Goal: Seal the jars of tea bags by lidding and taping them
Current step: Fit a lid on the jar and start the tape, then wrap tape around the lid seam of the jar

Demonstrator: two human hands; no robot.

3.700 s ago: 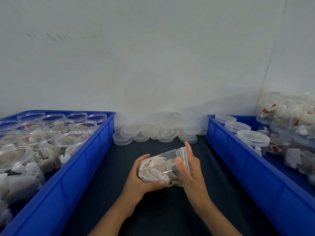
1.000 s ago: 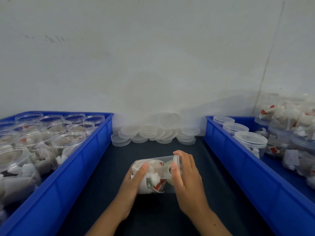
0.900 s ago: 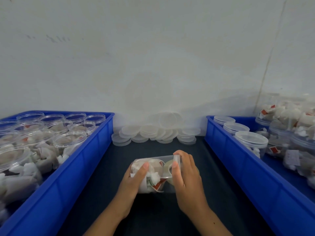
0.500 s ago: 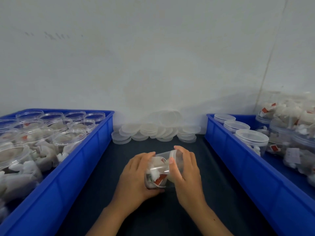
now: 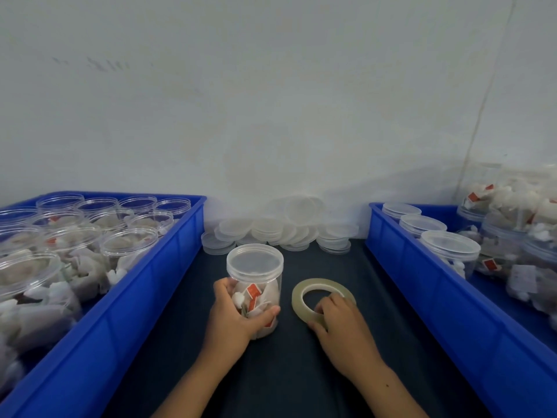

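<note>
Seen from the head view: lidded jar (image 5: 255, 285) of tea bags standing upright on the dark table (image 5: 301, 372), just left of centre. Left hand (image 5: 233, 319) wrapped round the lower wall from seven o'clock, thumb across the front, a firm closed grip on the jar. Lid (image 5: 255, 262) seated flat on top. Roll of clear tape (image 5: 323, 297) lying flat at three o'clock of the jar, close beside it without touching. Right hand (image 5: 340, 324) resting on the roll's near rim at five o'clock, fingers curled over the edge into the core, a light hold on the tape.

Judged step: jar appears finished, or tape being picked up or set down; cannot tell which, and no tape band visible at the lid seam.

To do it well: keep the jar upright and steady on the table. If taping remains, find the loose end first, start it on the seam where lid meets wall, then turn the jar with the left hand while feeding tape taut. Press down flat, no wrinkles.

If sealed, send it to the blue bin (image 5: 437, 297) at three o'clock, among the other lidded jars (image 5: 450, 251). Open jars (image 5: 126, 248) waiting in the blue bin (image 5: 126, 312) at nine o'clock; spare lids (image 5: 280, 230) stacked at twelve o'clock against the wall.
</note>
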